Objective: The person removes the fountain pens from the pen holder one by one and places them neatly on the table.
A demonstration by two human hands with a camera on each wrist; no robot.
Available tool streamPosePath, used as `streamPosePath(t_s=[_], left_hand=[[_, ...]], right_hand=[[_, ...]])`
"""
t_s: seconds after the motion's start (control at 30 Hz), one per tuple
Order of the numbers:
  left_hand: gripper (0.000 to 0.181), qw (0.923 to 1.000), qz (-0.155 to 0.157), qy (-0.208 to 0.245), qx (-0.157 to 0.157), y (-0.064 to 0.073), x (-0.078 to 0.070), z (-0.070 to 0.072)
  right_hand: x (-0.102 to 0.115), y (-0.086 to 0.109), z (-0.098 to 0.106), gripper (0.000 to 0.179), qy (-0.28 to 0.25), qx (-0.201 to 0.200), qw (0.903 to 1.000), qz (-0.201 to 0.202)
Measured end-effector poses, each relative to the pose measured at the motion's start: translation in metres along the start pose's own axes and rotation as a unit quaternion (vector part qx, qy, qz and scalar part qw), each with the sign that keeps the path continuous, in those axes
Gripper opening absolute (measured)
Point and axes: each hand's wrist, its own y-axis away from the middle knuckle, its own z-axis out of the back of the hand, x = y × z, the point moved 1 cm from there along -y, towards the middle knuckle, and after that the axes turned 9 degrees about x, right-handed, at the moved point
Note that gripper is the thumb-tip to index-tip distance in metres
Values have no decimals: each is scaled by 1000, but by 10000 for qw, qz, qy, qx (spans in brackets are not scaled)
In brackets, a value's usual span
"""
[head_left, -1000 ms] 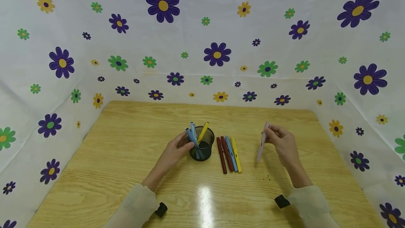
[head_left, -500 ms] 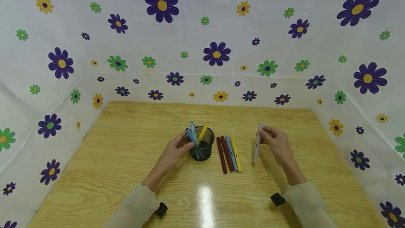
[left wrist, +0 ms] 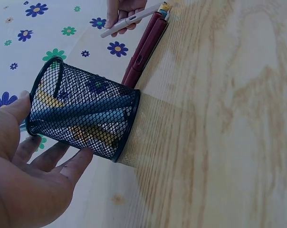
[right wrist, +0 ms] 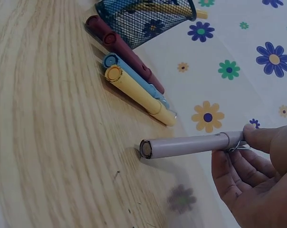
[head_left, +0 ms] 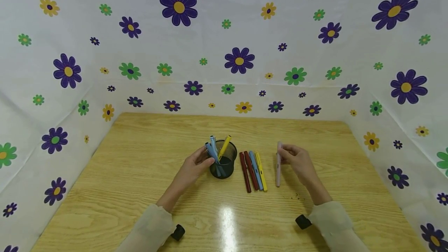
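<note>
My left hand [head_left: 190, 168] holds the left side of a black mesh pen cup [head_left: 228, 169]; in the left wrist view the thumb lies at its rim and the fingers along its wall. Blue pens [head_left: 211, 151] and a yellow pen [head_left: 224, 147] stand tilted inside. My right hand [head_left: 299, 162] pinches a pale pink pen [head_left: 278, 172] near its clip end, the other end pointing down close over the table. Between the cup and this pen, two dark red pens [head_left: 245, 172], a blue pen [head_left: 256, 169] and a yellow pen [head_left: 261, 172] lie side by side.
Small dark specks [head_left: 296, 196] lie on the wooden table [head_left: 140, 139] near the right wrist. A white flowered cloth [head_left: 210, 42] rises along the back and both sides. Each sleeve has a black device [head_left: 303, 221] at the wrist.
My right hand has moved left and slightly nearer with the pale pink pen, toward the row of pens. The pen now stands closer to straight in view. Left hand and cup stay put.
</note>
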Motion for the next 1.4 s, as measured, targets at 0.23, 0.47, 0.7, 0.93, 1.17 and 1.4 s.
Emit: streamPosePath(t_s=[0.23, 0.47, 0.7, 0.93, 1.17, 1.4], left_hand=[[67, 9999, 61, -87, -8, 0, -3, 0], [70, 9999, 84, -92, 18, 1, -2, 0], [70, 10000, 46, -68, 9, 3, -1, -1], [71, 9998, 67, -132, -91, 2, -2, -4], [72, 9997, 24, -201, -153, 1, 0, -6], [74, 9995, -99, -256, -122, 0, -1, -7]], right_hand=[[-4, -3, -12, 36, 192, -39, 9998, -35], [-9, -7, -21, 27, 328, -58, 9992, -240], [-9, -7, -26, 28, 325, 10, 9990, -314], [-6, -6, -33, 28, 416, 14, 9989, -219], [10, -10, -52, 33, 144, 177, 9997, -35], [29, -20, -74, 36, 49, 398, 9988, 293]])
